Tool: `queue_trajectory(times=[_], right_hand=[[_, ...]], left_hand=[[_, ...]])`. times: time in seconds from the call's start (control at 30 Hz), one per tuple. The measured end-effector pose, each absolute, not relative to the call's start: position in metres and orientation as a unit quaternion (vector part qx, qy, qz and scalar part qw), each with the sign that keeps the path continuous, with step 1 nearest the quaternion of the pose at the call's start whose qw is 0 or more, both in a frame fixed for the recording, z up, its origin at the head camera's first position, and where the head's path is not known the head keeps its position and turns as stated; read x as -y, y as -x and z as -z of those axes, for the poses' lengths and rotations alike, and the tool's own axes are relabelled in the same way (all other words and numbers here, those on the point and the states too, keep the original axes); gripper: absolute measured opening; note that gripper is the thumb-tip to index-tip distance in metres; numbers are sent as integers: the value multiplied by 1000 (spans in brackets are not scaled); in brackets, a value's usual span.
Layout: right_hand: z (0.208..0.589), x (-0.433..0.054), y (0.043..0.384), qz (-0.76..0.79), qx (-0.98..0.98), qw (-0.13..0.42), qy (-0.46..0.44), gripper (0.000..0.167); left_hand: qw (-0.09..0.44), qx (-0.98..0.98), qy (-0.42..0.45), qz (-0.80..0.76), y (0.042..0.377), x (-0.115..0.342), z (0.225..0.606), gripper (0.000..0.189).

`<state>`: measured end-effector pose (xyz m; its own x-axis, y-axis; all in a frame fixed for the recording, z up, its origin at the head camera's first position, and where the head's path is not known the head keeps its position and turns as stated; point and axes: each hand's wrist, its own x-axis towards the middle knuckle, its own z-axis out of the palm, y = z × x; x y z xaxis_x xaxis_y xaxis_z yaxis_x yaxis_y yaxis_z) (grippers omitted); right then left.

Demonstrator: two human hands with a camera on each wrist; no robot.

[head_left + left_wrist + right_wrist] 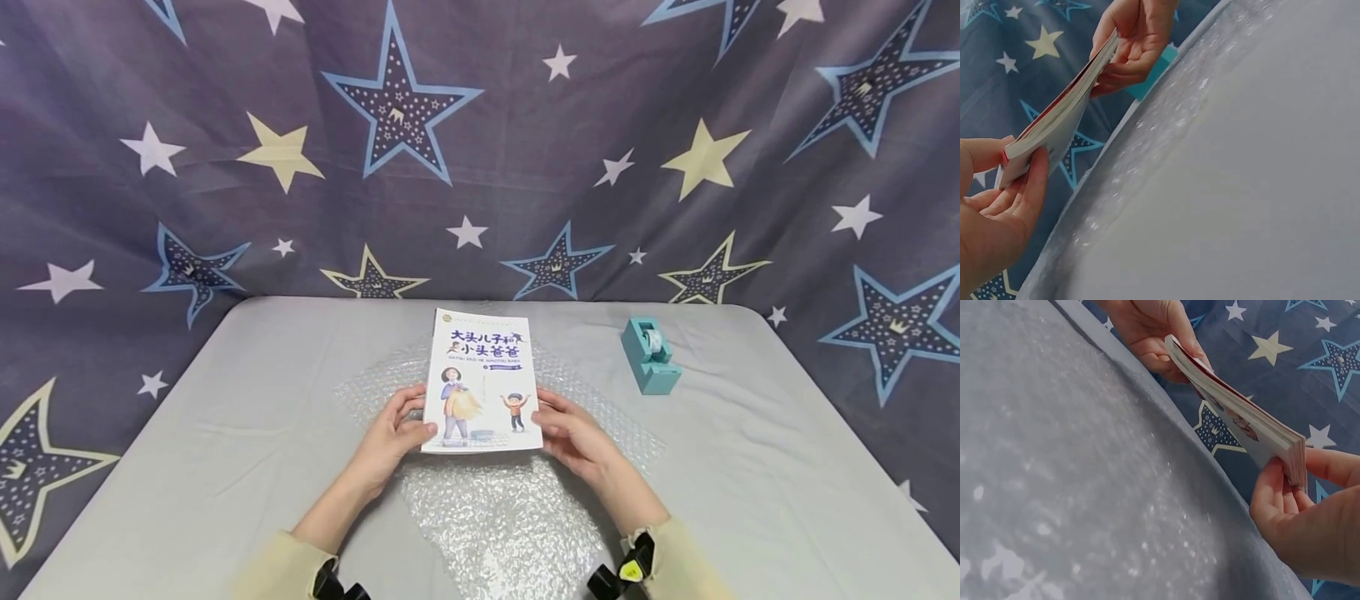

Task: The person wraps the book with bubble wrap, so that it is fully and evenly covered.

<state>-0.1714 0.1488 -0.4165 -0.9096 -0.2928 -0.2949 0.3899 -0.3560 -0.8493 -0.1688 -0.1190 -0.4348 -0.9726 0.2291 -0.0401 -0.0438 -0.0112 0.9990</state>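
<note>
Two hands hold a white paperback book [483, 387] by its opposite sides, raised over a sheet of bubble wrap [510, 517]. Its cover carries purple lettering and drawings of a figure in a skirt and a child. My left hand [390, 433] grips the left edge, thumb on the cover; in the left wrist view its fingers [1034, 181] press the underside. On the right edge, my right hand [573, 433] pinches the book the same way. Slightly bowed pages [1260, 419] show edge-on in the right wrist view.
A teal tape dispenser [650, 357] with a roll of tape stands to the right behind the bubble wrap. The table [247, 442] is covered with a light grey cloth. Behind it hangs a dark curtain [502, 133] with stars.
</note>
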Motion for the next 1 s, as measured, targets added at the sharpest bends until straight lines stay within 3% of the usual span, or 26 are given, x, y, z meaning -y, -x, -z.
queue_trajectory(times=[1.0], right_hand=[[429,-175,159,754,-616,226,-24,68]], left_hand=[[135,-742,-72,-652,150,102,442,61]])
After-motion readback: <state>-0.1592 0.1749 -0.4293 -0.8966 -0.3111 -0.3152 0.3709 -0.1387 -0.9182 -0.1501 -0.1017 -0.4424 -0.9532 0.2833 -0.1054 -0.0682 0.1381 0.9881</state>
